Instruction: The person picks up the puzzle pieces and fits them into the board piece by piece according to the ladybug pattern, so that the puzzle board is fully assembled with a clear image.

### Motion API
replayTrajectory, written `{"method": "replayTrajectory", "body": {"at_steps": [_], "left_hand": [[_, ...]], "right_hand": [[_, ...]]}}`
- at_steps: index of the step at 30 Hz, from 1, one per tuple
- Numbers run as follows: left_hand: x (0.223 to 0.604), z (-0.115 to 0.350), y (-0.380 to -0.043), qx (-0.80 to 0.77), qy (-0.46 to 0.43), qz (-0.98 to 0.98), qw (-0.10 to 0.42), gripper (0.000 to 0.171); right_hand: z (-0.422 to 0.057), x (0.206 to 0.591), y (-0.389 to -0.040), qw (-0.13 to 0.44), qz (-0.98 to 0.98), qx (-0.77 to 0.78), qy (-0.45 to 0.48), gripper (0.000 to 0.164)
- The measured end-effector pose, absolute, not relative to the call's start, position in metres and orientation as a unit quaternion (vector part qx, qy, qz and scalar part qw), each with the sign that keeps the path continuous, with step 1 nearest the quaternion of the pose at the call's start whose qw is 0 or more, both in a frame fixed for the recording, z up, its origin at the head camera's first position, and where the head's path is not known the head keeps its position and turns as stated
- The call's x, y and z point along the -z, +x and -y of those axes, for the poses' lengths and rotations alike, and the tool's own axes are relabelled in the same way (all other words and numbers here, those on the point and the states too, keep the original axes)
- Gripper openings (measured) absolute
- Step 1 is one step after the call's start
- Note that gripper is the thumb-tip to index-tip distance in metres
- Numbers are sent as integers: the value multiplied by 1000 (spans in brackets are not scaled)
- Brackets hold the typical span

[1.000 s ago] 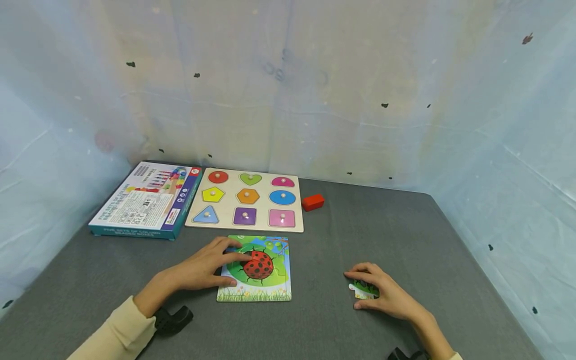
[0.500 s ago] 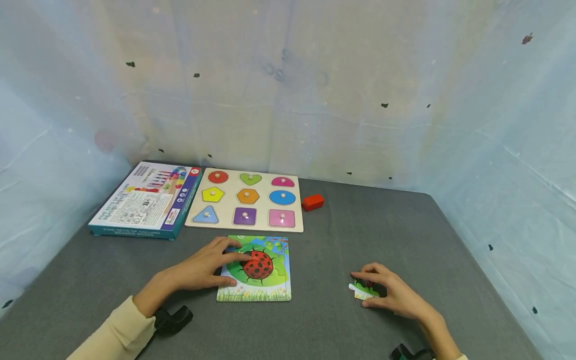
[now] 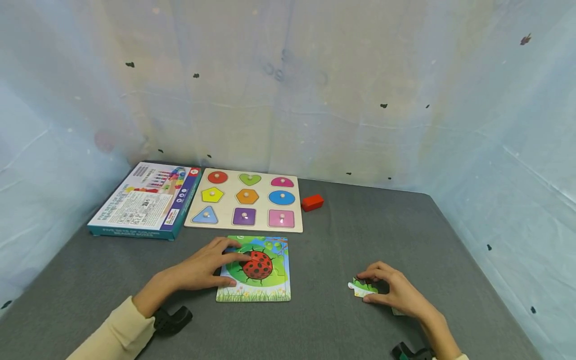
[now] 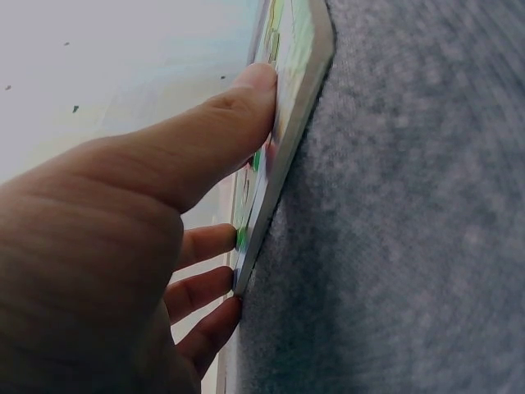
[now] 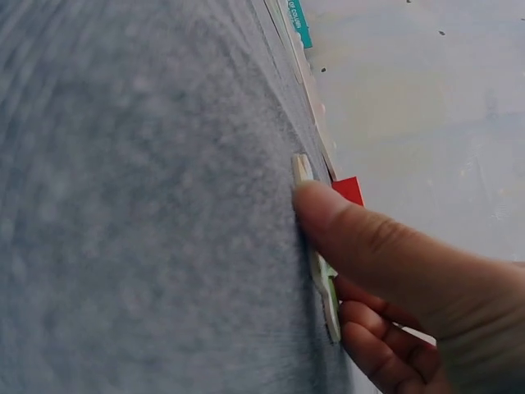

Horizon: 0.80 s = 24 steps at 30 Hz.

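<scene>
My left hand (image 3: pixel 208 267) rests on the left side of a square ladybug jigsaw puzzle (image 3: pixel 274 290). Its fingers lie relaxed on the picture, and the thumb (image 4: pixel 246 103) touches near the edge in the left wrist view. Away to the right, my right hand (image 3: pixel 398 292) has thumb and fingers around a green and white puzzle piece (image 3: pixel 362 288) low at the grey cloth. The right wrist view shows the thumb (image 5: pixel 328 212) on the edge of the piece (image 5: pixel 328 308), with the other fingers curled beyond it. A pale corner of another piece (image 3: pixel 397 312) shows under the palm.
Behind the ladybug puzzle lies a wooden shape board (image 3: pixel 229 227) with knobbed shapes. Left of it is a flat toy box (image 3: pixel 144 200). A red block (image 3: pixel 312 202) sits by the board's right edge. Pale sheeting (image 3: pixel 342 100) rises around the table.
My right hand has slid a little to the right, uncovering more of the green and white piece, which stays nearly in place. The left hand and the ladybug puzzle are still.
</scene>
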<state>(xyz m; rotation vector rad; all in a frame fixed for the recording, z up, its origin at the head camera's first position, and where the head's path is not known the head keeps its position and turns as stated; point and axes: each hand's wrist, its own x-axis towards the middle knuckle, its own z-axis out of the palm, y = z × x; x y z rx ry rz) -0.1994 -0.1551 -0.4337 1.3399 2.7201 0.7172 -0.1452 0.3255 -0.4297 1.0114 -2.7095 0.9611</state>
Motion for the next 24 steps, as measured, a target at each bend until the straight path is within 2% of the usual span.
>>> {"method": "replayTrajectory", "body": {"at_steps": [14,24], "left_hand": [[432,155,-198,-231,429,-873,17,55],[431,154,-198,-231,431,-872,18,54]], "right_hand": [[-321,434,-147,63,884,-324,331,38],[-278,405,-149,68,873,-342,342,37]]}}
